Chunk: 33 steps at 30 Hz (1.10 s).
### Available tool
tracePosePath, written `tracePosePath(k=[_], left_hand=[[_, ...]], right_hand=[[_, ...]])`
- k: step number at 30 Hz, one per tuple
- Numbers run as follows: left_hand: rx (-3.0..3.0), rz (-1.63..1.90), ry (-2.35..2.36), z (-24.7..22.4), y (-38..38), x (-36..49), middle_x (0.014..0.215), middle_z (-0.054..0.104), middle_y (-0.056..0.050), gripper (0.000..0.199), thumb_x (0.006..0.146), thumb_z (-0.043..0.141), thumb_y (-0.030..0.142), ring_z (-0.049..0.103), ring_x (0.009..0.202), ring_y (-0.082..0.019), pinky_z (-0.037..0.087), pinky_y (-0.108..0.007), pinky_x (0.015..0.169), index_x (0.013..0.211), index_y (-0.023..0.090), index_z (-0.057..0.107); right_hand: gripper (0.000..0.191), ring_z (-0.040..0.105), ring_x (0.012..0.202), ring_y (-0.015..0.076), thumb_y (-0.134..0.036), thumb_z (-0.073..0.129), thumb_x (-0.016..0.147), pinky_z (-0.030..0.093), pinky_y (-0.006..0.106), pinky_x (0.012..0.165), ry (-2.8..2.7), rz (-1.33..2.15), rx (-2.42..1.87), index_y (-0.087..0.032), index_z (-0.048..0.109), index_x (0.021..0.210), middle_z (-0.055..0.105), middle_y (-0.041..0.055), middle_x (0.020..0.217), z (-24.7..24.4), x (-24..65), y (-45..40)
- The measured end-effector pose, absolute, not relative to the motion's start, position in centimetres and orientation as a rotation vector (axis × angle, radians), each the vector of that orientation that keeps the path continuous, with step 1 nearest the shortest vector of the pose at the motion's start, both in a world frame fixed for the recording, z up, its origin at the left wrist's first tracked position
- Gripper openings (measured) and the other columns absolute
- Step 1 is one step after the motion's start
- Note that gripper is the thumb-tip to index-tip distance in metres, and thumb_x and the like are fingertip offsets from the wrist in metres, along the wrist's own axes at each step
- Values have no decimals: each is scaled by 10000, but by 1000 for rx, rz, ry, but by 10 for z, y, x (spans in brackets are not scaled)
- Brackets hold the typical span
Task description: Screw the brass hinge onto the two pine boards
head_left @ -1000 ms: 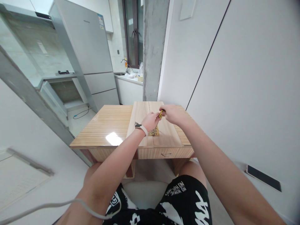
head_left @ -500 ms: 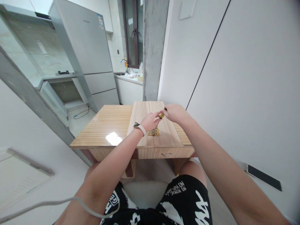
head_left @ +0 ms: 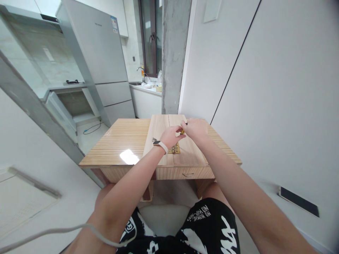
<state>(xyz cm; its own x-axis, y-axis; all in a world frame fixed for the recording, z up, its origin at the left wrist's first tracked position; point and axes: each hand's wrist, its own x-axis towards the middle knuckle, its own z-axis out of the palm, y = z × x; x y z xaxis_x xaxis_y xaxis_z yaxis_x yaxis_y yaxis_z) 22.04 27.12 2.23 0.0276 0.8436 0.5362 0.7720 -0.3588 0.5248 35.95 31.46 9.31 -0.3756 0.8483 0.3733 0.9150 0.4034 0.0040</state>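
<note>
Two pale wooden boards [head_left: 189, 155] lie side by side on the desk, with a brass hinge [head_left: 174, 149] across their seam. My right hand [head_left: 195, 128] is closed on the yellow and black handle of a screwdriver [head_left: 182, 131], above the hinge. Against the lower part of the handle, my left hand [head_left: 171, 137] has its thumb and fingers pinched. The screwdriver's tip is hidden by my left hand. Beside my left wrist, several small dark screws [head_left: 154, 139] show on the left board, partly covered by the watch.
The striped wooden desk [head_left: 127, 135] has a drawer with a metal handle [head_left: 188, 175] at its front. White walls stand on both sides. A fridge [head_left: 97, 46] and a sink counter [head_left: 147, 88] are beyond the desk. A pale cable crosses the lower left.
My right hand has turned around the screwdriver handle, and its forearm has shifted left, uncovering the desk's right corner. My left hand has moved slightly and still pinches near the handle.
</note>
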Motion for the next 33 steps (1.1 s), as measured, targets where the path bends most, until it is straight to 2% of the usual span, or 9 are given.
tracePosePath(k=[5,9,11,13,15,17,19,24,33], left_hand=[[2192,1262,1828,23,275,223,876,733,-52,205,888,723,385,670,816,-203,512,-320,777,924,186,694],[2244,1220,1854,24,277,224,828,725,-60,209,927,671,382,661,779,-205,498,-317,754,866,185,705],[2271,1186,1882,25,277,225,817,725,-71,227,940,652,371,662,784,-214,499,-324,758,838,177,710],[2273,1167,1913,25,276,226,829,734,-87,243,951,638,366,668,807,-225,507,-333,777,840,166,720],[2284,1161,1904,25,275,227,864,747,-91,237,961,628,365,675,838,-230,516,-340,809,894,165,736],[2306,1164,1870,24,275,227,908,758,-82,211,968,624,353,680,873,-231,519,-346,846,999,182,745],[2312,1175,1844,23,274,226,945,763,-76,208,969,626,333,682,913,-232,518,-349,874,1081,196,736],[2311,1146,1815,22,275,223,966,763,-77,210,977,606,308,667,961,-250,520,-368,882,1120,194,711],[2304,1099,1782,17,277,223,1046,767,-91,262,1009,538,312,670,1030,-264,521,-397,934,1178,191,697]], right_hand=[[567,718,1003,322,-482,352,1037,494,373,873,-2314,-261,-1562,-119,788,1037,753,219,1030,94,354,310],[675,710,1001,328,-610,309,1033,490,377,860,-2332,-224,-1554,-122,775,1008,748,220,1006,95,356,309],[668,703,1001,323,-657,342,1016,484,374,858,-2393,-181,-1485,-135,758,989,747,207,992,96,360,309],[515,692,1010,293,-592,453,1009,477,351,859,-2469,-119,-1332,-159,726,1061,749,172,1042,99,364,312],[312,680,1021,248,-415,555,993,467,314,857,-2535,-59,-1141,-185,683,1161,740,130,1132,102,369,315],[229,671,1022,219,-253,587,958,458,289,853,-2600,-18,-1017,-198,677,1161,734,102,1162,105,373,319],[198,668,1005,213,-181,582,940,453,285,841,-2658,-3,-968,-201,698,1099,745,87,1122,107,377,322],[212,674,969,211,-165,585,945,451,286,806,-2680,-2,-923,-212,711,1108,760,74,1070,107,385,322],[176,682,1017,233,-223,604,967,468,305,847,-2740,-150,-1003,-209,733,1086,763,95,1105,110,385,325]])
